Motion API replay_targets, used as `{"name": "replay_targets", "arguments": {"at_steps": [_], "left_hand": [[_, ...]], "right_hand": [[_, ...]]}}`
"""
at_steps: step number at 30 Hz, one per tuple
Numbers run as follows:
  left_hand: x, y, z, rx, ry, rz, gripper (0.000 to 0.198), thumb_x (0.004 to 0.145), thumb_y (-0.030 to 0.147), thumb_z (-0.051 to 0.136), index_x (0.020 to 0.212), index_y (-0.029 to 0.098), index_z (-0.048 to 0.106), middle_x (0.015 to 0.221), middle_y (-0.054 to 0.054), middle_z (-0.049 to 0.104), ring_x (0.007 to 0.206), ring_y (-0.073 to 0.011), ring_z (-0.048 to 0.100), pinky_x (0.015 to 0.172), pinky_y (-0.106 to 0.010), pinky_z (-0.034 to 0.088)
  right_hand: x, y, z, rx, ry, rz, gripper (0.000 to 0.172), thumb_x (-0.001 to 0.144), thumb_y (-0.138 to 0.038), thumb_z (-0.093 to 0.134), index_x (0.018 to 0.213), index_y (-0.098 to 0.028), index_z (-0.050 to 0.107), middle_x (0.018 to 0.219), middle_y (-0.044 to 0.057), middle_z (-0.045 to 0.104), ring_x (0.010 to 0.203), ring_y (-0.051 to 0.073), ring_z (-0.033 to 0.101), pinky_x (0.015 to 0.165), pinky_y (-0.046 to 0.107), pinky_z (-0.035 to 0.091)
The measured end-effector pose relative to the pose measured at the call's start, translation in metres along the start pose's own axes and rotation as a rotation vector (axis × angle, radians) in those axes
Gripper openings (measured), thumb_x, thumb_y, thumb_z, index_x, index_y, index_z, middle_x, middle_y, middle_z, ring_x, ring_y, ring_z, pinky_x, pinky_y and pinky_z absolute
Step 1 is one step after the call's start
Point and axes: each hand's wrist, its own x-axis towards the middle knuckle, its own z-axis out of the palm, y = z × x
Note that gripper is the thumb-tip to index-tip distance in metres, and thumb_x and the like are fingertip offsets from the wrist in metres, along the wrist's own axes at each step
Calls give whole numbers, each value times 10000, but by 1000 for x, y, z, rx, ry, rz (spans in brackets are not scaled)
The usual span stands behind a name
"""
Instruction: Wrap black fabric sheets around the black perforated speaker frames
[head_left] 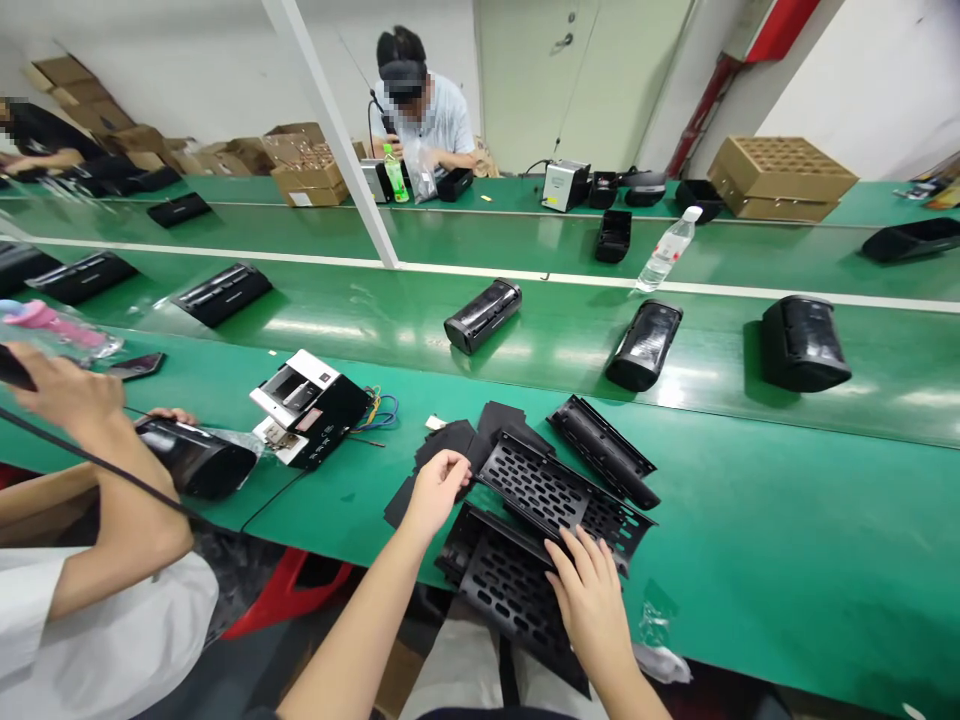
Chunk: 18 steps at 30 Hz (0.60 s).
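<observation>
My left hand (436,490) rests on a pile of thin black sheets (448,448), its fingers curled down on them. My right hand (589,600) lies across a black perforated plastic grille (510,600), fingers spread over its upper edge. A second perforated grille (555,490) overlaps that one, and a slotted black strip (604,450) lies just beyond. To the left sits an opened electronic unit (311,405) with coloured wires. A co-worker's hands (67,390) hold a glossy black housing (195,458) at the left.
A green workbench belt (750,530) runs under everything, with several black housings standing on it and on the belts beyond. A clear water bottle (666,250) lies further back. Another person works across the belts, near stacked cardboard boxes (307,175). A red stool (289,595) stands below the bench.
</observation>
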Motion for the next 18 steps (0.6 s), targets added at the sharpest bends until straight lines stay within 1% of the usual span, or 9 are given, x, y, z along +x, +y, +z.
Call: {"name": "replay_targets", "arguments": {"at_steps": [2,4,5,7,10,12,14,16,18], "left_hand": [[7,-18,8,16,71,18,230,692,385,500,777,178,552,807,-48,607,790,-180,570,738,-296,426],[3,-37,11,33,98,4,298,686,404,508,867,173,557,946,-84,596,921,-208,548,838,-328,395],[-2,-45,12,38,103,-13,331,686,419,509,901,172,556,988,-95,590,957,-218,539,866,-341,383],[-14,-61,11,40,86,-60,361,697,454,492,911,172,563,996,-98,604,969,-228,544,884,-354,380],[-30,-79,13,21,1,-130,375,739,497,428,851,177,589,933,-82,645,945,-231,564,875,-351,391],[-35,-89,17,8,-44,-164,390,748,501,426,882,171,586,974,-87,633,995,-232,537,911,-344,359],[-37,-95,23,0,-67,-187,411,741,494,457,946,155,564,1041,-107,594,1054,-234,491,958,-339,307],[-36,-97,29,-23,-89,-219,422,745,490,461,978,150,549,1067,-119,566,1086,-236,458,978,-337,279],[-36,-97,34,-73,-107,-269,414,767,488,432,992,161,546,1091,-117,551,1113,-233,432,987,-336,268]], "right_hand": [[-1,3,1,0,8,-5,250,859,-249,425,1071,-197,547,1149,107,548,1122,282,444,907,503,371],[-1,3,2,10,15,0,238,859,-258,431,1051,-198,557,1138,106,551,1107,278,458,898,493,385],[0,2,2,20,19,5,229,858,-261,434,1036,-198,564,1133,106,552,1099,274,465,890,481,397],[2,-1,2,44,36,21,221,859,-269,434,1013,-194,573,1127,112,551,1082,262,479,860,443,429],[6,-7,1,60,73,60,221,854,-287,444,1004,-197,578,1132,122,548,1062,257,495,813,415,457],[10,-10,-1,58,70,68,199,842,-283,467,987,-212,584,1099,106,571,1039,258,510,814,425,449],[13,-11,-3,55,43,63,166,831,-272,489,952,-221,591,1019,81,611,983,253,538,818,431,437],[15,-9,-6,52,18,70,139,830,-274,492,910,-218,592,930,66,638,906,244,565,804,425,431],[17,-6,-7,55,-2,78,152,840,-290,475,911,-208,582,887,68,645,850,233,577,775,408,435]]}}
